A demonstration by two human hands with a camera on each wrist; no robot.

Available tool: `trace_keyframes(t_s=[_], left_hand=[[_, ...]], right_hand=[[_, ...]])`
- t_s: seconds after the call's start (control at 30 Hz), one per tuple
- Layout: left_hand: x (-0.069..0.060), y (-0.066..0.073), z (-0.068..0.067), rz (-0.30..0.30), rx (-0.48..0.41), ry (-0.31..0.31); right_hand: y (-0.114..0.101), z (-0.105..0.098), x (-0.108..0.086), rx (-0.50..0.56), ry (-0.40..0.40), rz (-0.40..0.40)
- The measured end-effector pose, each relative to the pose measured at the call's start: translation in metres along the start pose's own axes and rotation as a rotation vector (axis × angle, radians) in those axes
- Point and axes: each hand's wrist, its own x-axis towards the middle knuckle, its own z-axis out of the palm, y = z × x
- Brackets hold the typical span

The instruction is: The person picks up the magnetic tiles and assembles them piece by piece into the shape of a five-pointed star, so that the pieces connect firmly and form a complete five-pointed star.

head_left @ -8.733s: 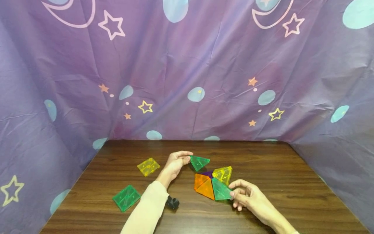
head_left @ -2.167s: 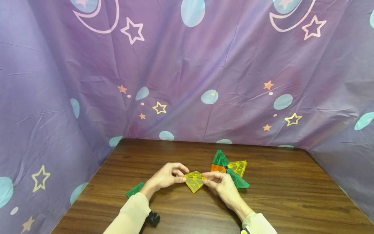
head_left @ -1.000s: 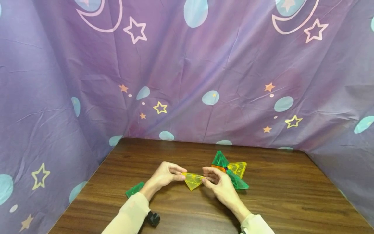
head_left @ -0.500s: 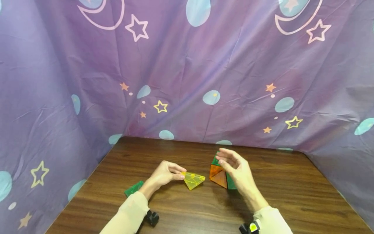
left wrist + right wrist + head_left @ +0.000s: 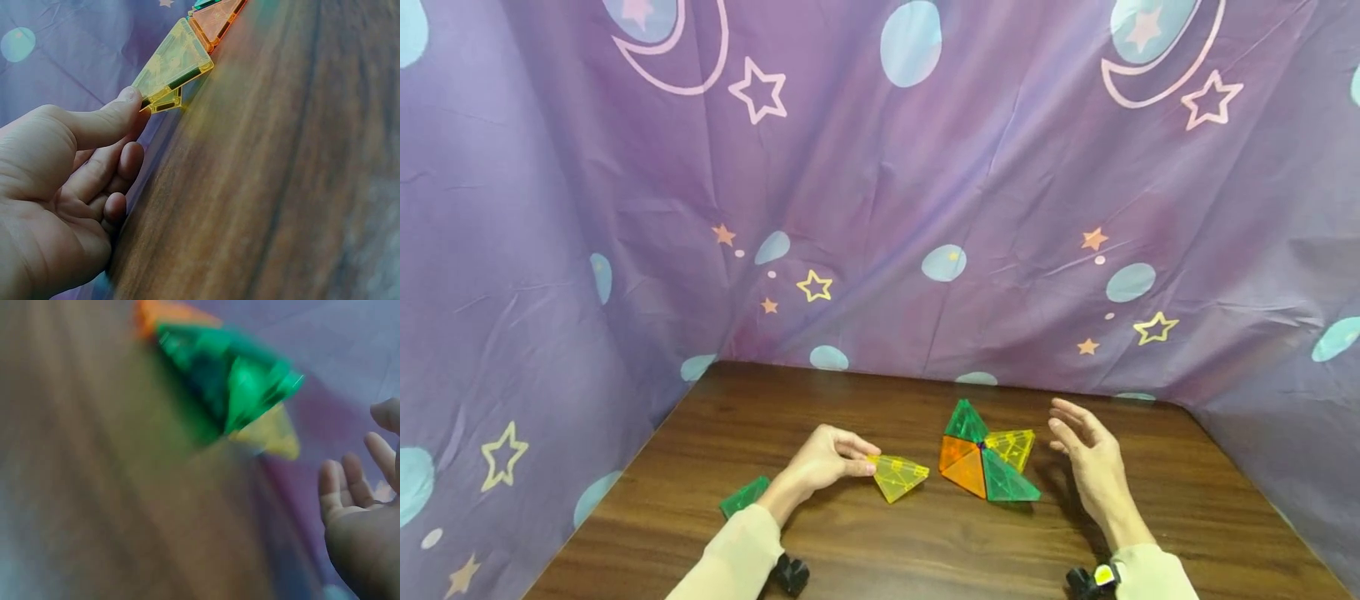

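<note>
My left hand (image 5: 829, 458) pinches a corner of a see-through yellow pair of triangular magnetic tiles (image 5: 898, 478) between thumb and fingers. In the left wrist view these yellow tiles (image 5: 175, 62) are folded at an angle to each other. A cluster of triangular magnetic tiles stands to their right: orange tiles (image 5: 967, 472) in front, a green pair (image 5: 966, 423) behind, another green pair (image 5: 1009, 481) at front right and a yellow pair (image 5: 1013, 448) at the right. Beyond the cluster, my right hand (image 5: 1093, 467) is raised with loosely bent fingers, holding nothing. The right wrist view is blurred.
A green tile piece (image 5: 745, 496) lies at the left, partly behind my left forearm. The brown wooden table (image 5: 880, 558) ends at the back against a purple patterned cloth (image 5: 865, 167).
The green and yellow pairs have joined the cluster, and the flat yellow tiles were picked up and folded. My right hand has let go of them and moved right, past the cluster.
</note>
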Motion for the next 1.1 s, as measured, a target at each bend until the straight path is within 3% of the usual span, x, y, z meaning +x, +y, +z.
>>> trace_keyframes(t_s=[0.17,0.37,0.63,0.87,1.1], left_hand=[[0.0,-0.001,0.001,-0.007,-0.012,0.001],[0.001,0.0,0.0,-0.006,-0.047,0.0],[0.001,0.0,0.0,-0.022,-0.073,0.026],[0.003,-0.002,-0.002,-0.031,-0.095,0.061],[0.003,-0.004,-0.003,-0.045,-0.1,0.061]], right_hand=[[0.023,-0.011,-0.005,-0.009,-0.14,0.081],[0.026,-0.01,-0.005,-0.074,-0.244,0.107],[0.025,-0.009,-0.007,-0.16,-0.289,0.123],[0.025,-0.005,-0.007,-0.138,-0.349,0.16],[0.024,0.007,-0.011,-0.059,-0.515,0.199]])
